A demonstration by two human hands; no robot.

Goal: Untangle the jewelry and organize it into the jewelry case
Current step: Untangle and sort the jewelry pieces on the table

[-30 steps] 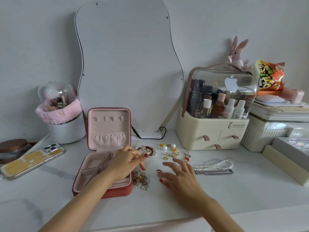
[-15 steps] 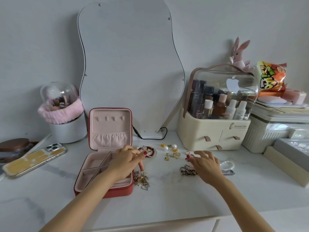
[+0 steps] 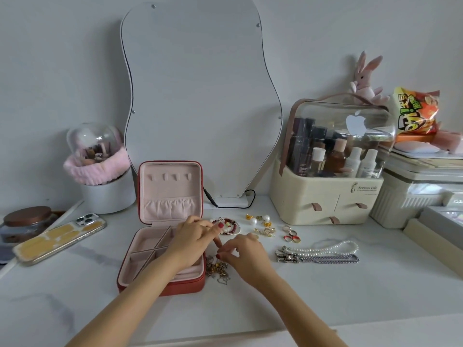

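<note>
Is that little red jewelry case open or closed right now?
Open. The red jewelry case has its pink-lined lid standing upright behind the base, and the divided compartments inside are showing.

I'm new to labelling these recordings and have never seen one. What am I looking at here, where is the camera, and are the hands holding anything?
There is no machine: a person works with bare hands, filmed by a wide-angle camera on their head that looks down at a white tabletop. An open red jewelry case with pink lining stands ready. To its right lie beaded bracelets, pearl and gold earrings, rings, a pearl necklace and a tangled pile of chains. The left hand reaches over the case toward the bracelets; the right hand pinches at something just above the tangled chains. What it grips is too small to tell.
</note>
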